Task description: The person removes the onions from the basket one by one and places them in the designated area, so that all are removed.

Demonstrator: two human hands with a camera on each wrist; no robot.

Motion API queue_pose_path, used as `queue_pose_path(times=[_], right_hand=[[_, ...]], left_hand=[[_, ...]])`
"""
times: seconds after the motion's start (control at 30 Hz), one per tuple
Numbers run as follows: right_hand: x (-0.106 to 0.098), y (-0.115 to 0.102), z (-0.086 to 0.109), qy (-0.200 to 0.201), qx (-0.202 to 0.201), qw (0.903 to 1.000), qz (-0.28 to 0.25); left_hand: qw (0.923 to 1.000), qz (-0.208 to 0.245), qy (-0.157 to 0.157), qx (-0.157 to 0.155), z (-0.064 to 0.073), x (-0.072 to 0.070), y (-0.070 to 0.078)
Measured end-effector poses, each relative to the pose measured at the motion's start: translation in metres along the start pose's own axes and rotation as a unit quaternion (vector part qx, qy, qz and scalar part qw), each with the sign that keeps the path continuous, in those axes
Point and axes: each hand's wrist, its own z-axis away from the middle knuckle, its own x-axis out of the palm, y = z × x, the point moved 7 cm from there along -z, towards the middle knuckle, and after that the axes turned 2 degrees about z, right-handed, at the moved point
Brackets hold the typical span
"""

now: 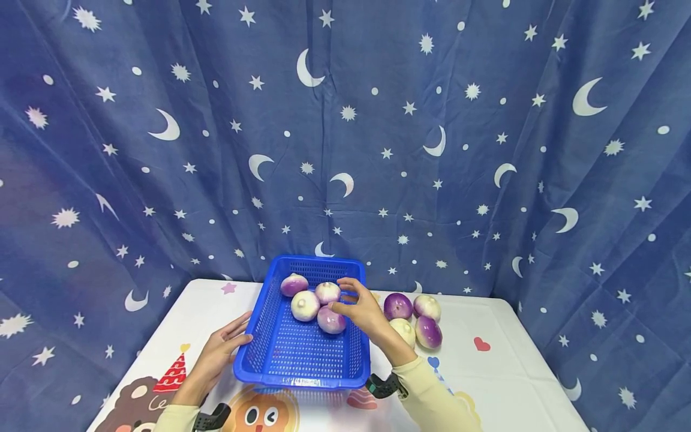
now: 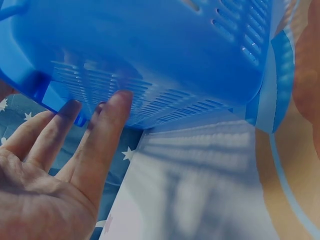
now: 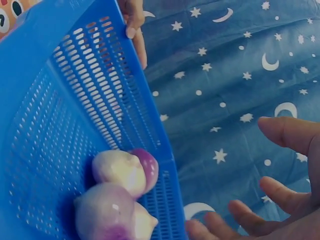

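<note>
From where I stand, the blue basket [image 1: 291, 363] is the centre of things: four onions [image 1: 305, 306] lie inside it, towards its far end, and four more onions [image 1: 429, 332] sit on the counter [image 1: 507, 372] to the basket's right. The left hand [image 1: 224, 345] is at the basket's left side, fingers fairly straight; I can't tell whether it presses the wall. The right hand [image 1: 367, 309] reaches over the basket's right rim beside the onions, fingers spread wide and holding nothing. I take the step in hand to be moving onions one by one, though I can't judge which way. Either a grip on one inside or a lift clear over the basket's rim seems called for.
</note>
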Motion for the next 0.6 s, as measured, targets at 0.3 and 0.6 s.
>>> queue_pose_path(times=[0.3,0.6], right_hand=[[0.020,0.010,-0.012,-0.006,0.037,0.9991,0.022],[0.028,0.022,-0.024,0.018,0.053,0.9974,0.046]], left_hand=[[0.9999,-0.011,-0.001,0.000,0.001,0.000,0.001],[0.9999,-0.013,0.001,-0.006,0.000,0.001,0.000]])
